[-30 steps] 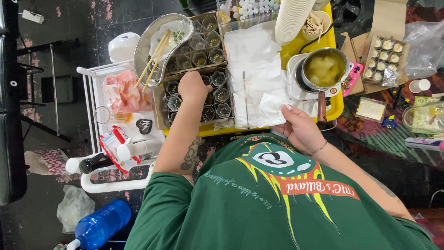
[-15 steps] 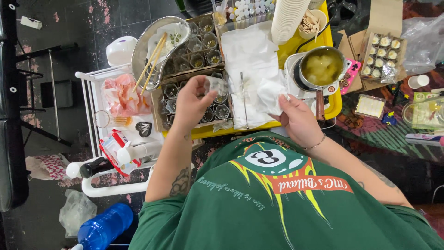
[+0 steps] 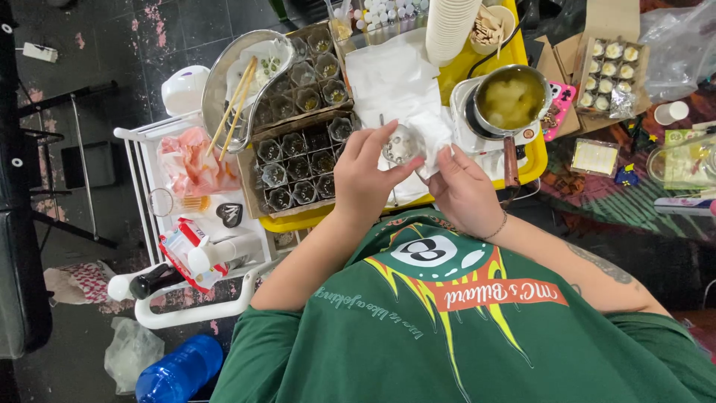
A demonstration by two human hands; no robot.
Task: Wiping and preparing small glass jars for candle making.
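Observation:
My left hand (image 3: 364, 177) holds a small clear glass jar (image 3: 403, 145) by its side, lifted above the white paper sheet (image 3: 388, 75). My right hand (image 3: 464, 192) pinches a white tissue (image 3: 435, 136) against the jar's right side. Both hands meet over the front edge of the yellow tray (image 3: 533, 160). Just left of them, a cardboard box (image 3: 298, 166) holds several more small jars in rows.
A metal pot of yellowish liquid (image 3: 511, 97) sits on a white heater at the right. A metal bowl with chopsticks (image 3: 237, 83) lies at the far left. Stacked paper cups (image 3: 451, 26), a box of filled jars (image 3: 608, 63) and a white cart (image 3: 194, 224) with bottles surround the tray.
My left hand took a jar out of the cardboard box and brought it right to my right hand. The right hand rose with the tissue to meet it.

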